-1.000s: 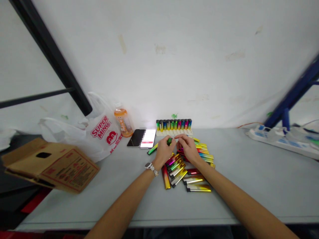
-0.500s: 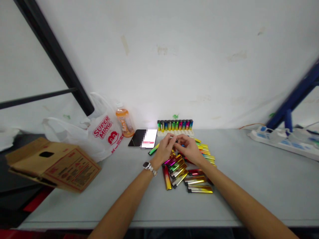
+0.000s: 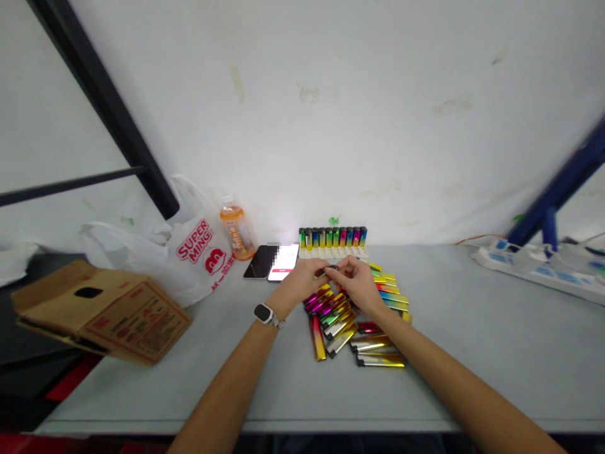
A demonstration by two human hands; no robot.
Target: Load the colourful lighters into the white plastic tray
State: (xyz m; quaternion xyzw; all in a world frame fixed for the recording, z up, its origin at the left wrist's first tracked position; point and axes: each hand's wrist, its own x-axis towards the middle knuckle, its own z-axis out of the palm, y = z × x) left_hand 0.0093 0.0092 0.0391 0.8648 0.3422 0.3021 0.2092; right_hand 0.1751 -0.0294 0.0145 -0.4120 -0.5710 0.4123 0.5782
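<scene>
My left hand (image 3: pixel 303 279) is closed on a lighter (image 3: pixel 333 268), whose dark end shows between my hands; a bit of green shows by the fingers, and most of its body is hidden. The fingertips of my right hand (image 3: pixel 358 282) pinch at that dark end. Below my hands lie several loose shiny lighters (image 3: pixel 340 341) in gold, silver, purple and red. More lighters (image 3: pixel 394 299) fan out right of my right hand. Behind my hands a white rack (image 3: pixel 333 253) holds a row of upright lighters (image 3: pixel 336 237) with multicoloured bodies and dark tops.
Two phones, one dark (image 3: pixel 259 263) and one lit (image 3: pixel 282 263), lie left of the rack. An orange drink bottle (image 3: pixel 237 233), a white plastic bag (image 3: pixel 189 258) and an open cardboard box (image 3: pixel 137 321) stand further left. A power strip (image 3: pixel 539 270) lies at the right, by the wall.
The green lighter that lay left of my left hand is gone from that spot. My left wrist has shifted left and turned, and the fingers of both hands meet around a dark lighter end.
</scene>
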